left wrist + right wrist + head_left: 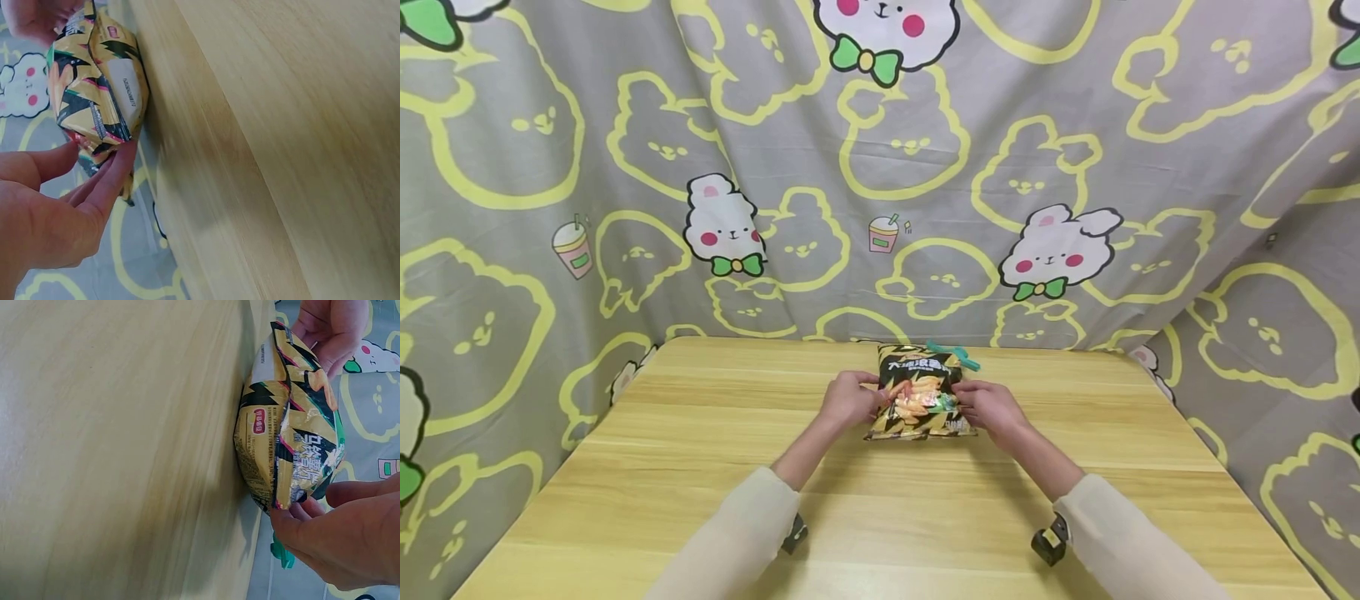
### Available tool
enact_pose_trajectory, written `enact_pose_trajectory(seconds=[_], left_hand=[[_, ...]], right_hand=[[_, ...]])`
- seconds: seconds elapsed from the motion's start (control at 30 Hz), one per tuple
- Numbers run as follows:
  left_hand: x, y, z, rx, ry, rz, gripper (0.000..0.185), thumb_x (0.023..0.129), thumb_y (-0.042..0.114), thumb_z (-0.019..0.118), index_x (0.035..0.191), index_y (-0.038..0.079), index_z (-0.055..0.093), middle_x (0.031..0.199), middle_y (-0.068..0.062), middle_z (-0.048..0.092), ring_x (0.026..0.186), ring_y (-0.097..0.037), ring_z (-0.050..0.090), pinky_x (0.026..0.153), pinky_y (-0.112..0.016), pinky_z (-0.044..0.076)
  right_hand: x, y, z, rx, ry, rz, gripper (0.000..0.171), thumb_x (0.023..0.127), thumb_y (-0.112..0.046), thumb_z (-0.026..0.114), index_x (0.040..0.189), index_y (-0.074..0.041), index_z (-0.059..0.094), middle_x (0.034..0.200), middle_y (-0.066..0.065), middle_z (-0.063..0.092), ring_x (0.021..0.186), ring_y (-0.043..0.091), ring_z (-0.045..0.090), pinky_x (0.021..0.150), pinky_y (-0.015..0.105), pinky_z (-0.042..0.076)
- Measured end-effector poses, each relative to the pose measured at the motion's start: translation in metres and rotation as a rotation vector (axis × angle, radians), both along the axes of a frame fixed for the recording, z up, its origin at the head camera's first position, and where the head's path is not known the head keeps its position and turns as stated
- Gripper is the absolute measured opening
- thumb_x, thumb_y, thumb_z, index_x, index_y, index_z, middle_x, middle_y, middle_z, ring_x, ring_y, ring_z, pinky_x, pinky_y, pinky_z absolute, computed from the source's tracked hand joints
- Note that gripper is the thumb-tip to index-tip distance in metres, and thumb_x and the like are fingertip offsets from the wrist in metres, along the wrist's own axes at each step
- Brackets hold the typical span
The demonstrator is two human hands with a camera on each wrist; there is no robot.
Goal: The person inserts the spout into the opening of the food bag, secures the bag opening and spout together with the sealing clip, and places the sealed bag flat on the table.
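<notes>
A black and gold snack bag point(919, 379), printed with orange chips and white lettering, is between both hands near the far side of the table. My left hand point(847, 400) pinches its left edge, thumb on the front and fingers behind, as the left wrist view shows on the bag's corner point(94, 81). On the opposite edge my right hand point(992, 406) pinches the bag in the same way; in the right wrist view the puffed bag point(294, 425) shows its lower seam. Just behind the bag's upper right corner lies a slim teal plastic piece point(962, 357), partly hidden by the bag.
The light wood table point(700, 467) stretches out on both sides and toward me. A grey curtain point(925, 217) with yellow outlines and rabbit faces hangs right behind the table's far edge and along both sides.
</notes>
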State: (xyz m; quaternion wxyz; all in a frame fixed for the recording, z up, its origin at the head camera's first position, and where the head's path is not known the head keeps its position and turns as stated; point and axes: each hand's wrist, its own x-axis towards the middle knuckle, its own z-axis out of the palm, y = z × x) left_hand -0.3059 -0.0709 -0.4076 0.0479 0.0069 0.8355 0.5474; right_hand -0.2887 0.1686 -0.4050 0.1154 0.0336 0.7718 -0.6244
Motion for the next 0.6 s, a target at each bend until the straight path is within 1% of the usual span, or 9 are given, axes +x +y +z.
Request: enact_pose_trajectory(seconds=[0.17, 0.27, 0.37, 0.43, 0.5, 0.6], left_hand=[[0.000, -0.001, 0.000, -0.019, -0.018, -0.030, 0.053, 0.093, 0.015, 0.072, 0.141, -0.001, 0.056, 0.090, -0.013, 0.076, 0.064, -0.019, 0.072, 0.069, -0.036, 0.063], [0.000, -0.002, 0.001, -0.026, -0.023, -0.036, 0.054, 0.094, 0.016, 0.072, 0.142, -0.001, 0.055, 0.091, -0.013, 0.076, 0.065, -0.018, 0.071, 0.072, -0.038, 0.063], [0.002, -0.003, 0.002, -0.036, -0.030, -0.047, 0.052, 0.095, 0.017, 0.071, 0.142, -0.001, 0.055, 0.097, -0.013, 0.077, 0.070, -0.018, 0.073, 0.076, -0.039, 0.062], [0.004, -0.004, 0.004, -0.064, -0.021, -0.053, 0.050, 0.096, 0.018, 0.070, 0.141, 0.000, 0.056, 0.101, -0.014, 0.077, 0.075, -0.022, 0.074, 0.077, -0.039, 0.062], [0.005, -0.007, 0.006, -0.108, 0.002, -0.056, 0.047, 0.096, 0.019, 0.069, 0.139, 0.000, 0.058, 0.104, -0.015, 0.077, 0.082, -0.025, 0.075, 0.076, -0.037, 0.061], [0.006, -0.012, 0.009, -0.208, 0.067, -0.047, 0.042, 0.097, 0.021, 0.068, 0.132, 0.000, 0.063, 0.106, -0.016, 0.076, 0.087, -0.028, 0.075, 0.075, -0.037, 0.059]], right_hand=[[0.000, 0.001, -0.002, -0.005, 0.003, 0.006, 0.046, 0.102, -0.001, 0.040, 0.146, 0.008, 0.045, 0.154, 0.030, 0.041, 0.140, 0.048, 0.043, 0.116, 0.053, 0.038], [0.001, 0.002, -0.002, 0.024, 0.015, 0.017, 0.047, 0.100, 0.001, 0.040, 0.146, 0.008, 0.046, 0.152, 0.030, 0.043, 0.138, 0.048, 0.045, 0.115, 0.053, 0.040], [0.002, 0.004, -0.001, 0.065, 0.030, 0.037, 0.048, 0.097, 0.002, 0.042, 0.145, 0.008, 0.047, 0.149, 0.031, 0.047, 0.135, 0.048, 0.049, 0.112, 0.052, 0.044], [0.003, 0.005, 0.000, 0.096, 0.035, 0.051, 0.047, 0.098, 0.001, 0.044, 0.144, 0.008, 0.048, 0.147, 0.030, 0.049, 0.133, 0.047, 0.052, 0.109, 0.051, 0.047], [0.003, 0.006, 0.002, 0.126, 0.037, 0.064, 0.045, 0.100, -0.004, 0.048, 0.143, 0.008, 0.048, 0.146, 0.031, 0.051, 0.131, 0.046, 0.054, 0.107, 0.049, 0.049], [0.005, 0.010, 0.006, 0.188, 0.052, 0.079, 0.046, 0.103, -0.012, 0.051, 0.144, 0.010, 0.045, 0.144, 0.032, 0.052, 0.128, 0.046, 0.057, 0.104, 0.049, 0.052]])
